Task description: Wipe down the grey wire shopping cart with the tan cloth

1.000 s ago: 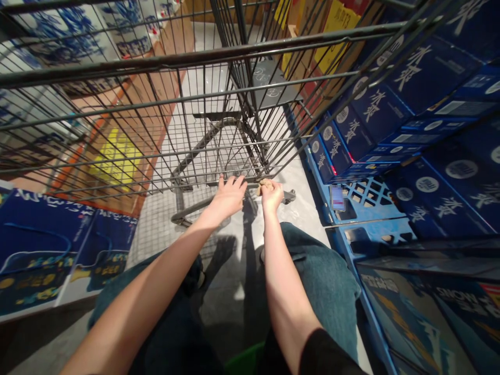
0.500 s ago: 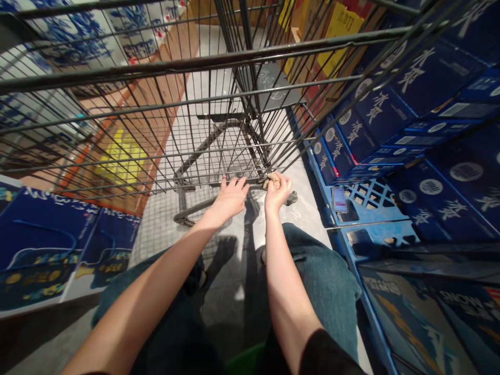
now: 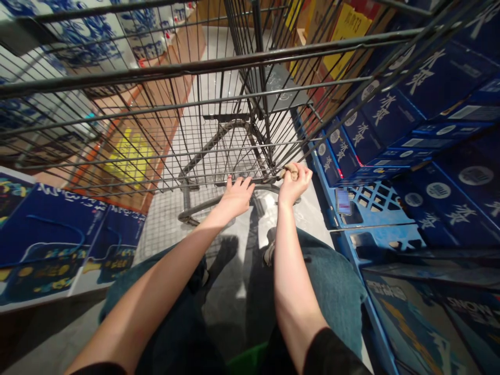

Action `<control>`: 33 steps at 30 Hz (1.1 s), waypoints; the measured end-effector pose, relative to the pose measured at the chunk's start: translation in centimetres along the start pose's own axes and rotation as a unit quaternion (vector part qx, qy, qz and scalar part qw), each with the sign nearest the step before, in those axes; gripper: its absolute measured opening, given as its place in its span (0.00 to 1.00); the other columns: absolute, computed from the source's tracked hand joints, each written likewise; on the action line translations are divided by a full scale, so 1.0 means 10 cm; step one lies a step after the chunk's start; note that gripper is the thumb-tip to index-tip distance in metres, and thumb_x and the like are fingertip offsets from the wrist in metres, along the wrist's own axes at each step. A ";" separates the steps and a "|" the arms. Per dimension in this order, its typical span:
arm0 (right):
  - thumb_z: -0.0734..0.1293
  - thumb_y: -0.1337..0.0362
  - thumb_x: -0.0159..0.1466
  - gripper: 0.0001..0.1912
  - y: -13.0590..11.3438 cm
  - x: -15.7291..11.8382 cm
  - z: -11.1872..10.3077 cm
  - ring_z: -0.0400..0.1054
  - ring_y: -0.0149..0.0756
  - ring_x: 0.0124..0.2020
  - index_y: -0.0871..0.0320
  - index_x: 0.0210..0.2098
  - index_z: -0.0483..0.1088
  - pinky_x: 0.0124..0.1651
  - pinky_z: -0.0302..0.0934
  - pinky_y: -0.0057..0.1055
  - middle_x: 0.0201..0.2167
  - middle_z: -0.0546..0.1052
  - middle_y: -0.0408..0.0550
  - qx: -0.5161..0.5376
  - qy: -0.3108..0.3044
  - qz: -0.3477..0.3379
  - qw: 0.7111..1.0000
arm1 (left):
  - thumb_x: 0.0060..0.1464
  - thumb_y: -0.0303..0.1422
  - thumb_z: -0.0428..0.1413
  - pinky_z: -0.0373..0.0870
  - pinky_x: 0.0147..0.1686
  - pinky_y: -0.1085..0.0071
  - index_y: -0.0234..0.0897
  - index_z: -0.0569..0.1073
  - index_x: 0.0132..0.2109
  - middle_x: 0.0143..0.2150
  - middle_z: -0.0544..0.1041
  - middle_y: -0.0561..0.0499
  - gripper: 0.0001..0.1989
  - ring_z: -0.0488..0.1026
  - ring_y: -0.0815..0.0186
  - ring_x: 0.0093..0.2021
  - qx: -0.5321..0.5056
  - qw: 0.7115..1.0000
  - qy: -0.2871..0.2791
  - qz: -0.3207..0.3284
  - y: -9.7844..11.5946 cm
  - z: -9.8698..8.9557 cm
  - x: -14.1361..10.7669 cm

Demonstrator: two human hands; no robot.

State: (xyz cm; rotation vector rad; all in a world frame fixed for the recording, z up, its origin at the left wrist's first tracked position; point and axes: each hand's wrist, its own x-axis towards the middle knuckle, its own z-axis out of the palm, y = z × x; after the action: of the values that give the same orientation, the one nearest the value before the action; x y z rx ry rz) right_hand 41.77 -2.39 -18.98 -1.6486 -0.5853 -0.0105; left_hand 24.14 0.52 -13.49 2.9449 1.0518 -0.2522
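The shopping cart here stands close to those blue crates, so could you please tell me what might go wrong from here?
The shopping cart stands very near the blue plastic crate and stacked blue cartons, so it could clip them. The small tan object pinched in the right hand might slip and fall.

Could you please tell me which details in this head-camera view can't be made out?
Tan object: mostly hidden by the fingers of the right hand.
Small label on the blue crate: blurred, unreadable.
Yellow sign: crossed by the cart rail, cut off by the top edge.
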 end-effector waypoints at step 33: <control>0.62 0.65 0.55 0.14 0.28 -0.22 0.10 0.74 0.44 0.48 0.57 0.40 0.73 0.60 0.68 0.42 0.43 0.79 0.55 -0.047 -0.011 0.099 0.994 | 0.61 0.25 0.51 0.51 0.72 0.33 0.34 0.66 0.73 0.77 0.59 0.35 0.33 0.59 0.42 0.74 -0.019 1.000 -0.025 0.001 -0.02 -0.06 0.03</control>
State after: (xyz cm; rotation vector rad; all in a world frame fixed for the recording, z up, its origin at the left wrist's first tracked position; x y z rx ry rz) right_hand 40.61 -2.38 -22.44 -1.7945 -0.4423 0.1274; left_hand 24.38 0.90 -12.91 2.8895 1.0368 -0.3010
